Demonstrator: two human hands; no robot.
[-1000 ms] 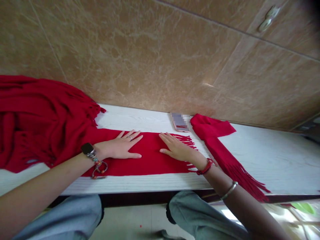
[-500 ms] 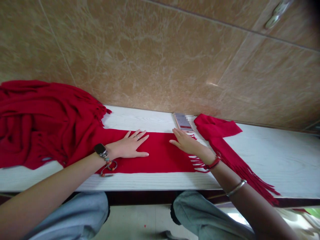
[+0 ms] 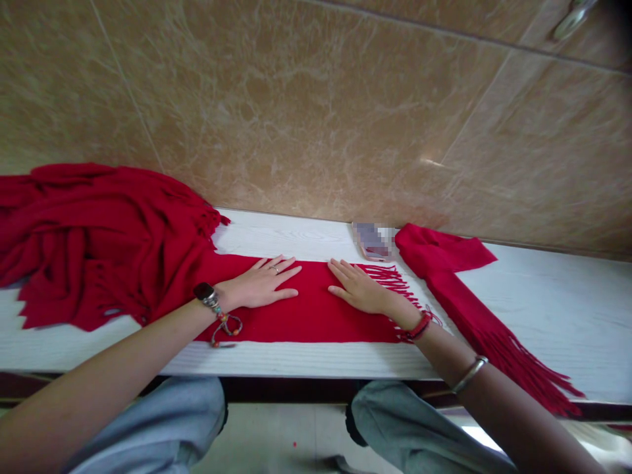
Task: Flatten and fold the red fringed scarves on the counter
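Note:
A red scarf (image 3: 316,316) lies flat along a white tabletop, its fringe (image 3: 395,280) at the right end. My left hand (image 3: 261,283) rests palm down on it with the fingers spread. To the right, my right hand (image 3: 359,288) lies flat on the same cloth near the fringe, fingers stretched out. Neither hand grips anything. On the left the flat part runs into a large crumpled heap of red cloth (image 3: 113,243). Another red fringed scarf (image 3: 459,303) lies loosely folded at the right, its fringe reaching the front edge.
A phone (image 3: 371,241) lies near the wall side of the white table (image 3: 553,309). Behind the table rises a brown marbled wall (image 3: 296,112) with a metal handle (image 3: 573,21) at the upper right. My knees are below the front edge.
My right hand has shifted left on the scarf relative to my left hand, uncovering more of the fringe. The whole view has moved slightly. My left hand remains spread on the cloth.

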